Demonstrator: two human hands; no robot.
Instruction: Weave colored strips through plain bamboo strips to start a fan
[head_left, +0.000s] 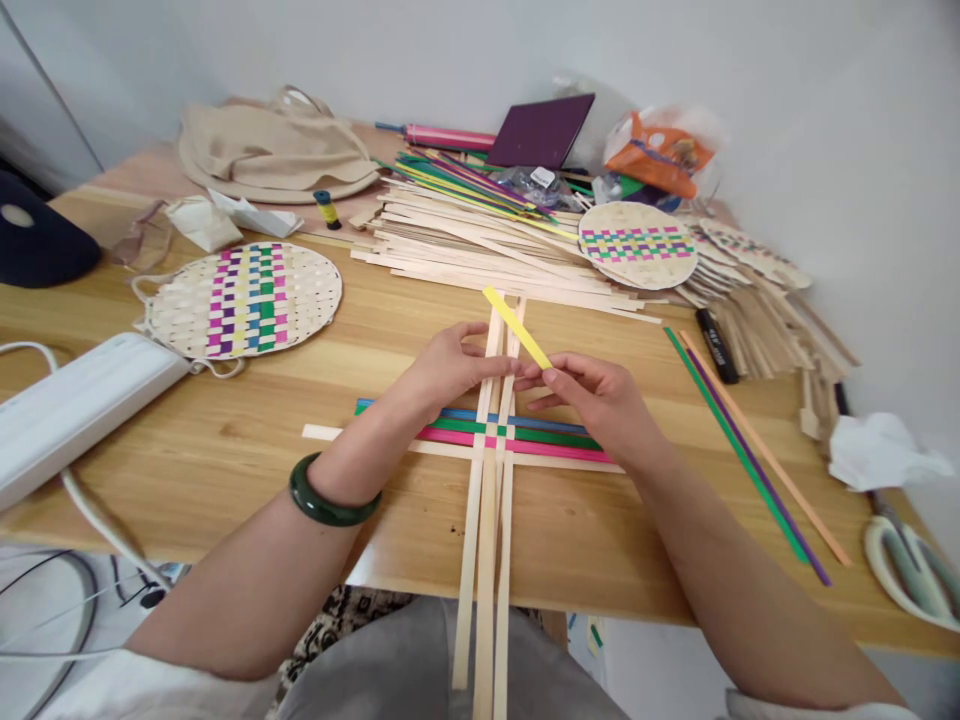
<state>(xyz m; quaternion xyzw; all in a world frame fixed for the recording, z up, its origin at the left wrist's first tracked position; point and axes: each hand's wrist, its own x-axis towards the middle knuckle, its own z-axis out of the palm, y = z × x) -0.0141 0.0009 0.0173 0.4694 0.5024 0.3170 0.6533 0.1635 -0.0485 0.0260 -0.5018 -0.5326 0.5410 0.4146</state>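
A small weave of crossed flat strips lies before me, with pale upright strips [487, 540] running over the table's front edge. Blue, green and pink crosswise strips [551, 448] pass through them, along with a plain strip [322, 432]. My left hand [454, 368], with a dark green bangle [330, 495] at the wrist, pinches the far part of the pale uprights between thumb and fingers. My right hand [589, 390] grips the lower end of a yellow strip [517, 327], which slants up to the left above the uprights. Some of both hands' fingertips are hidden.
Finished woven fans [315, 300] lie left and back right. Loose pale strips [480, 245] are piled behind, with coloured strips [472, 185] on top. At right are single strips [739, 440], a black marker [718, 345] and scissors [911, 565]; a white power strip [90, 400] is left.
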